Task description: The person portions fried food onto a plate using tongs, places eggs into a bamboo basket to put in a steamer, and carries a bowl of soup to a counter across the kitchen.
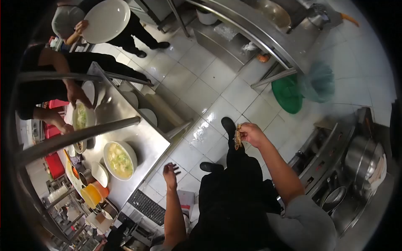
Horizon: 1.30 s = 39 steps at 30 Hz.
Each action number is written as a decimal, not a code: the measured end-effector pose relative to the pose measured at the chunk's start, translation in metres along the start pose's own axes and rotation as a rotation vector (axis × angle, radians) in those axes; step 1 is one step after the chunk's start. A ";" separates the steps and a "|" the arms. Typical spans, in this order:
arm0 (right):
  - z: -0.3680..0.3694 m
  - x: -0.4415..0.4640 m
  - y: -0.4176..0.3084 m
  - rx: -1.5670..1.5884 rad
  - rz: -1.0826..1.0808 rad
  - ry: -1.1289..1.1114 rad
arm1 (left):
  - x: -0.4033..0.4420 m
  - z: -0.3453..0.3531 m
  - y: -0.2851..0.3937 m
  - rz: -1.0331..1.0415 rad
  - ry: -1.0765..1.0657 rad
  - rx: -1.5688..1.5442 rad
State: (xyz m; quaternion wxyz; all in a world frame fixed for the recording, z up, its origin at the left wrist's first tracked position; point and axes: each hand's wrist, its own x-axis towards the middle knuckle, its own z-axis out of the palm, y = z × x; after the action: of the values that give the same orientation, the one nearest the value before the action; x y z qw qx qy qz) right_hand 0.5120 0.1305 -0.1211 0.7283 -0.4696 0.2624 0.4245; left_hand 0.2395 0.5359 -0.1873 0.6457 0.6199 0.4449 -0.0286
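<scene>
My right hand point(250, 134) is closed on a small brown piece of food point(238, 137), too small to name exactly, held over the tiled floor in front of my dark trousers. Lower and to the left, my left hand point(170, 170) hangs in the air with its fingers apart and nothing in it. It is nearest to the steel table point(146, 142), without touching it. On that table stands a white bowl point(120, 160) of yellowish food with green bits.
Across the table, a co-worker's hands hold a white dish point(81, 117) of food. Another person holds a large white plate point(106, 21). A green bin point(287, 94) stands ahead right. Pans point(335, 196) lie on the right. A metal rail point(83, 136) crosses the left side.
</scene>
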 end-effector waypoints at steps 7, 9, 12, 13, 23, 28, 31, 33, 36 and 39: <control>-0.002 0.075 -0.006 0.014 0.160 -0.088 | 0.079 -0.005 0.003 0.313 0.324 -0.132; 0.003 0.099 -0.009 0.007 0.171 -0.126 | 0.093 -0.006 0.017 0.215 0.459 -0.130; 0.018 0.139 -0.013 -0.003 0.169 -0.196 | 0.113 -0.012 0.024 0.212 0.533 -0.208; 0.025 0.150 -0.013 -0.011 0.171 -0.212 | 0.120 -0.017 0.027 0.221 0.549 -0.232; 0.145 0.236 -0.017 -0.106 0.103 -0.356 | 0.180 -0.030 0.033 0.294 0.587 -0.447; 0.163 0.234 -0.033 -0.156 0.066 -0.452 | 0.194 -0.016 0.026 0.330 0.626 -0.562; 0.140 0.207 -0.043 -0.166 0.145 -0.442 | 0.199 -0.016 0.029 0.344 0.648 -0.630; 0.106 0.193 -0.044 -0.189 0.195 -0.405 | 0.201 -0.017 0.032 0.352 0.662 -0.671; 0.062 0.160 -0.049 -0.225 0.261 -0.370 | 0.200 -0.018 0.032 0.358 0.679 -0.716; 0.028 0.132 -0.033 -0.243 0.351 -0.318 | 0.194 -0.018 0.033 0.366 0.685 -0.756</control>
State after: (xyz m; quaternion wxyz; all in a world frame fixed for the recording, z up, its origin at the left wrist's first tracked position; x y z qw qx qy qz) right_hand 0.6062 0.1986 -0.1969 0.6138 -0.4282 0.1690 0.6413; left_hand 0.3661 0.6578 -0.2775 0.6360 0.3856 0.4941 0.4501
